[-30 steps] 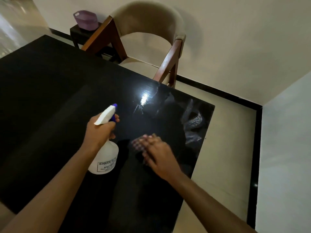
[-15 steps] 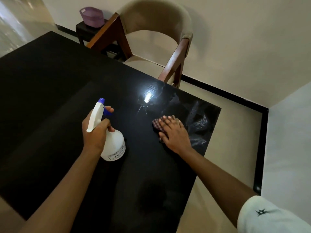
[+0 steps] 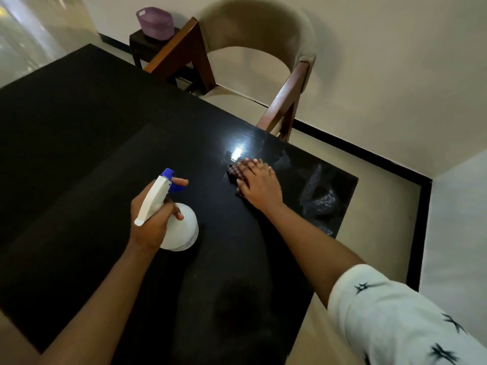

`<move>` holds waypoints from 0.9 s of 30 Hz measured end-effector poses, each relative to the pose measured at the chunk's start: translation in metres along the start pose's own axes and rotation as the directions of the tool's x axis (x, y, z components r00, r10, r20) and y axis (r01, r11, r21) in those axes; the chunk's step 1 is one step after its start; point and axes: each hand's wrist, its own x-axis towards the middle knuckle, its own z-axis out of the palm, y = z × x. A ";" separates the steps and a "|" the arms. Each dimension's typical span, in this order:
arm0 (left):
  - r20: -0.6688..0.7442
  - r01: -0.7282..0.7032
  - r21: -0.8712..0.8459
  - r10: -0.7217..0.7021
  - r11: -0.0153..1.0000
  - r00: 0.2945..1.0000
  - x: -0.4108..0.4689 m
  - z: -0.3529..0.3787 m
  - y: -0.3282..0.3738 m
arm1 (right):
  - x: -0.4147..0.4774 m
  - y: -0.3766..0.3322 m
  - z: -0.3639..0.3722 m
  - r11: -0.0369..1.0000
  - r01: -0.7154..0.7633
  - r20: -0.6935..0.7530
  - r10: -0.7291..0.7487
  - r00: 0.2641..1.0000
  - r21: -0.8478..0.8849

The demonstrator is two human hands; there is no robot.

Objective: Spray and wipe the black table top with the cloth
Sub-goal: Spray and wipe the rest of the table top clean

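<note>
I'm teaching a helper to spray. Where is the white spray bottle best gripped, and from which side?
Probably the narrow neck of the spray bottle, from behind its white head, as the left hand holds it: fingers wrap the neck, forefinger reaches the blue trigger, nozzle points away.

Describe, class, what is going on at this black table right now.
A person is cleaning the black table top. The left hand grips a white spray bottle with a blue nozzle, index finger out by the trigger. The right hand presses a checked cloth flat on the surface, beside a bright light reflection. Near the far right corner wet streaks show, so that part looks sprayed but not yet wiped dry.
</note>
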 end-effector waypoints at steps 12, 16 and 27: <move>-0.013 -0.062 -0.024 0.062 0.998 0.998 0.005 0.003 -0.017 | 0.016 -0.056 0.019 0.936 0.351 0.047 -0.351 0.935 0.019; -0.035 -0.061 -0.041 0.060 0.997 0.998 0.005 0.005 -0.021 | 0.051 -0.027 0.008 0.995 0.095 0.010 -0.095 0.995 -0.013; -0.063 -0.088 -0.048 0.085 0.995 0.994 0.010 0.021 -0.022 | -0.054 0.002 0.005 0.928 0.373 0.086 -0.371 0.925 -0.013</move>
